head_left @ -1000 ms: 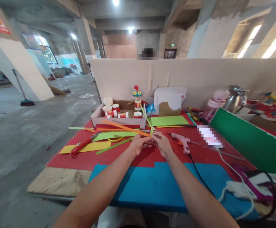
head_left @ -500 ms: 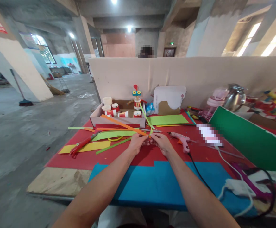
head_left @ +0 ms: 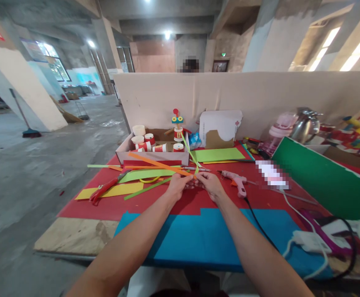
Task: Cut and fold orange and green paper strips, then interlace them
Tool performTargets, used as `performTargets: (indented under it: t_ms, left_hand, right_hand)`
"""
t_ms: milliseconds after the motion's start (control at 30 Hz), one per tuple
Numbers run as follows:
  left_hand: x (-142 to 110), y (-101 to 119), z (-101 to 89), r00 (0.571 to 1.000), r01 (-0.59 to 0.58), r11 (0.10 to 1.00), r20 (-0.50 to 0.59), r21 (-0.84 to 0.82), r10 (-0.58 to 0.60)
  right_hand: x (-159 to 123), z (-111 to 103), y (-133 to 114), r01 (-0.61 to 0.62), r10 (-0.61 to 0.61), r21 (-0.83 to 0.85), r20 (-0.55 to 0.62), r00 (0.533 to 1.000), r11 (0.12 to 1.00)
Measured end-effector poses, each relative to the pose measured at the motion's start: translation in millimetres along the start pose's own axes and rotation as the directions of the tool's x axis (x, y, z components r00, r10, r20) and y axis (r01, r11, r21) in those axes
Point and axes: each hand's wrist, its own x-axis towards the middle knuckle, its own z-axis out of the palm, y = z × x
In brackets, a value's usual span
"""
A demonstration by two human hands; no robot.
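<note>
Over the red tabletop my left hand [head_left: 180, 185] pinches the near end of an orange paper strip [head_left: 158, 163], which slants up to the left. Close beside it my right hand [head_left: 209, 183] is closed on a light green paper strip [head_left: 190, 152] that reaches up toward the box. The two strips meet between my fingertips, where the joint is partly hidden. To the right of my hands lies a pink glue gun [head_left: 237, 181]. On the left are red-handled scissors [head_left: 104, 189], a yellow paper piece [head_left: 118, 190] and more green and orange strips.
A cardboard box [head_left: 152, 158] of paper cups stands behind, with a paper-cup robot figure [head_left: 177, 123]. Light green sheets [head_left: 219, 155] lie at the back. A blue cloth [head_left: 198, 235] covers the front edge. On the right are a green board [head_left: 319, 181], a power strip [head_left: 311, 241] and cables.
The orange strip's far end has dipped slightly, and both hands stay pinched together in nearly the same place. The whole view has shifted a little.
</note>
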Motion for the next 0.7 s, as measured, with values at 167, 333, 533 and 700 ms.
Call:
performTargets:
  t_ms: [167,333,533,700]
  left_hand:
    - [2.5,-2.3,-2.2,1.000,-0.012,1.000,0.018,0.021,0.012]
    - [4.4,-6.2,-2.7,0.998,-0.044,0.999,0.037,0.026,0.043]
    - [5.6,-6.2,-3.3,0.997,-0.063,0.996,0.044,0.059,0.060]
    - [2.5,0.2,-2.2,0.995,-0.051,0.988,0.092,0.148,0.038]
  right_hand:
    - [-1.6,-1.0,-4.1,0.012,-0.012,-0.019,0.014,1.000,1.000]
    - [-0.8,1.5,-1.4,0.090,-0.092,-0.023,-0.077,0.993,0.996]
    - [-3.7,6.0,-1.9,0.084,-0.084,-0.004,-0.082,0.993,0.996]
    - [-7.3,1.1,-13.9,0.051,-0.047,0.070,-0.060,0.997,0.996]
